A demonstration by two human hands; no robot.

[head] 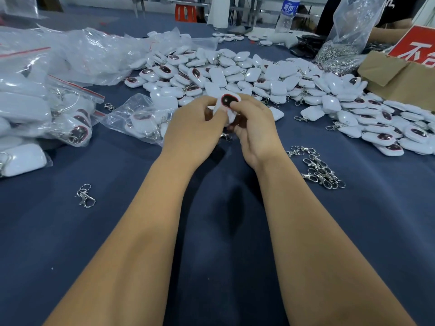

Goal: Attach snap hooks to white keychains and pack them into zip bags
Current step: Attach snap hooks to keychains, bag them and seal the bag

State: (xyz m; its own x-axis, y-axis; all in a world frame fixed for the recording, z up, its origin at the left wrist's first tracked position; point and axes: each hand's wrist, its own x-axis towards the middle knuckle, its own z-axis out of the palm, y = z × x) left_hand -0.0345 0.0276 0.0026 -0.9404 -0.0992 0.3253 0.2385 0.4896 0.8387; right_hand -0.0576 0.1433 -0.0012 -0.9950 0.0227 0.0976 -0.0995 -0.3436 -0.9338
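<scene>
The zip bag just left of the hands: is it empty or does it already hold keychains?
Holds keychains. White keychains and metal hooks show through the clear zip bag lying on the cloth. Whether its zip is closed cannot be told.

1. Bench: dark navy-blue cloth, plain.
2. Keychains, heaped: glossy white shells; many show a dark oval window with a red rim.
3. Held keychain: white, black oval ringed in red.
4. Snap hooks, loose cluster: bright silver metal.
5. Zip bags: clear plastic with a red seal stripe.
6. Cardboard box: plain brown.
7. Sign: red ground, white characters.
8. Water bottle: clear, blue label.
9. Stool: orange-red.
</scene>
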